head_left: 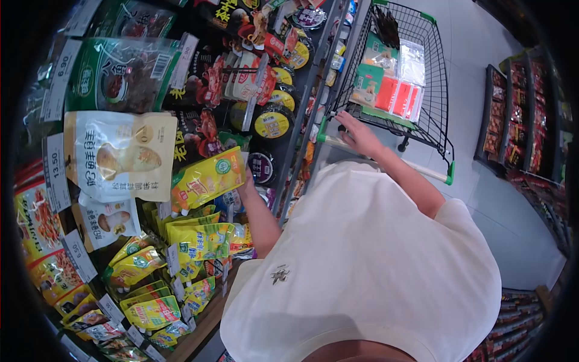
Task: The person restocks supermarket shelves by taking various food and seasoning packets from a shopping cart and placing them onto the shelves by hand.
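A yellow snack pouch [208, 181] with red lettering and a green round mark is in my left hand [246, 186], by the hanging shelf goods. Most of that hand's fingers are hidden behind the pouch. My right hand [360, 136] lies over the handle of a black wire shopping cart [443, 90], fingers stretched out and apart. In the cart are a green-and-white packet [369, 84], red-and-white packs [398, 96], a silvery clear-wrapped pack [412, 63] and something dark and thin [386, 27].
Large cream pouches [120, 154] and more yellow pouches [199, 241] hang at the left, with price tags [55, 172] among them. Round yellow-lidded tubs [273, 125] stand on the shelf beyond. Another stocked rack [518, 114] stands across the tiled floor [470, 60].
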Demonstrator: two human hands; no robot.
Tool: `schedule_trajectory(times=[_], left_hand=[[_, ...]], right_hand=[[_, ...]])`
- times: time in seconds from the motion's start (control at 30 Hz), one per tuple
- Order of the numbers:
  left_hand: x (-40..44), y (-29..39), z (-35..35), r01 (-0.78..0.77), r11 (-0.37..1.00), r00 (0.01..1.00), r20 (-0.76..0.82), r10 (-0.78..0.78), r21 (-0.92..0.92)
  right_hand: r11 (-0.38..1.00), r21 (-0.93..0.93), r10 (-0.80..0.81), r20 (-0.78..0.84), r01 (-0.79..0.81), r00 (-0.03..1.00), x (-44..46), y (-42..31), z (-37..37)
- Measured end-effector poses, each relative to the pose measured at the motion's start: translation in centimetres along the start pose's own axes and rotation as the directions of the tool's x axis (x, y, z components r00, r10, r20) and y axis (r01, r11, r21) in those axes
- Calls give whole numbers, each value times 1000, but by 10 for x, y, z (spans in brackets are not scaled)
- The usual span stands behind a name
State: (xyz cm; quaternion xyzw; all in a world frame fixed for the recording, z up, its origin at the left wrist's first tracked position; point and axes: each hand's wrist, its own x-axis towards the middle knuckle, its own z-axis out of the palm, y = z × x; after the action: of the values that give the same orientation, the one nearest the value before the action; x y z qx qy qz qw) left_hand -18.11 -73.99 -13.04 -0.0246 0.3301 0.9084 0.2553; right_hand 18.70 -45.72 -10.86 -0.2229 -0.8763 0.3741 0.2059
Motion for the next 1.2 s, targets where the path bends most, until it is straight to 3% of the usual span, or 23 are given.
schedule_trajectory(times=[0.07,0.1,0.13,0.17,0.23,0.3,0.37,0.4,0.43,0.47,0.53,0.57,0.6,0.63,0.7,0.77,0.87,0.97,1.2], left_hand=[[7,-23,-22,85,973,996,57,-75,-214],[2,-36,-18,114,990,993,34,-111,-87],[-9,-55,-2,90,941,994,30,-106,325],[-19,-73,26,235,941,971,-104,-216,245],[-33,-110,52,391,828,915,-75,-396,402],[-55,-148,101,400,631,868,-55,-493,665],[-61,-187,133,290,397,827,-20,-562,871],[-50,-206,136,26,197,814,94,-574,980],[-41,-224,139,-256,-7,769,199,-607,967],[-42,-239,152,-341,-74,757,227,-613,937],[-40,-267,162,-528,-179,725,331,-604,830],[-36,-276,167,-514,-301,754,256,-605,803],[-28,-287,167,-497,-341,767,220,-603,798],[-20,-296,166,-479,-382,779,181,-600,791],[0,-311,147,-513,-370,773,230,-591,774],[6,-317,153,-473,-440,783,135,-608,763],[24,-331,142,-475,-416,770,136,-623,776],[33,-337,139,-424,-426,766,65,-640,799],[46,-352,140,-365,-372,765,47,-642,853]], right_hand=[[999,-14,30,-104,-32,994,-7,5,-16],[999,-22,43,-157,-47,987,-9,7,-25],[996,-41,66,-217,-76,974,-12,8,-36],[990,-44,115,-263,-131,958,-17,13,-45],[969,-42,212,-356,-243,910,-30,27,-63],[922,-106,296,-432,-374,852,-48,43,-81],[840,-180,384,-468,-511,796,-78,78,-91],[797,-195,433,-477,-572,765,-95,94,-94],[749,-209,478,-487,-629,731,-112,111,-98],[697,-221,520,-498,-682,694,-125,124,-102],[559,-216,713,-366,-800,598,-148,139,-114],[481,-222,795,-297,-848,529,-158,147,-117],[564,-176,723,-366,-807,585,-164,149,-116],[545,-184,745,-340,-818,574,-165,151,-118],[508,-201,788,-285,-837,546,-160,156,-121],[446,-154,846,-247,-882,472,-157,166,-127],[403,-78,882,-234,-912,409,-149,182,-132],[367,9,894,-280,-930,350,-142,199,-137],[465,96,796,-480,-880,368,-136,199,-151]])
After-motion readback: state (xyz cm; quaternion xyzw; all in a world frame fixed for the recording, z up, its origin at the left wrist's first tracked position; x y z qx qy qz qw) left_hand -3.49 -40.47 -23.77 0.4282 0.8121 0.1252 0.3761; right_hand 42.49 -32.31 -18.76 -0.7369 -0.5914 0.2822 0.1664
